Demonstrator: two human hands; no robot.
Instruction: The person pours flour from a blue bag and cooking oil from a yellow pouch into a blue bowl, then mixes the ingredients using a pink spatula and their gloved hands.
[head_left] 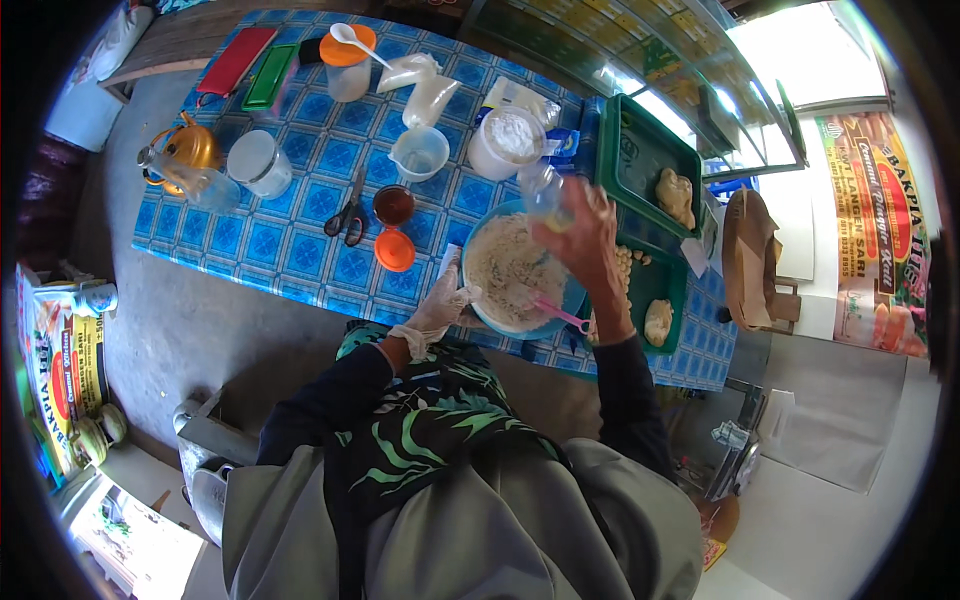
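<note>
A blue bowl (578, 290) of crumbly, pale flour mixture (510, 260) stands at the table's near edge. My left hand (442, 308), in a thin clear glove, grips the bowl's left side. Over the bowl's far right rim, my right hand (585, 232) is closed around a clear cup (543, 190), which looks tilted; what is in it I cannot make out. A pink-handled spatula (562, 314) rests in the mixture, its handle over the near right rim. Just beyond the bowl sits a white tub of flour (508, 140).
Green trays (650, 125) with dough lumps (675, 198) line the right side. To the left lie black scissors (347, 220), a brown-filled jar (393, 206) and its orange lid (395, 250). Farther off are a plastic measuring cup (420, 155), a glass bottle (205, 188) and a golden kettle (192, 148).
</note>
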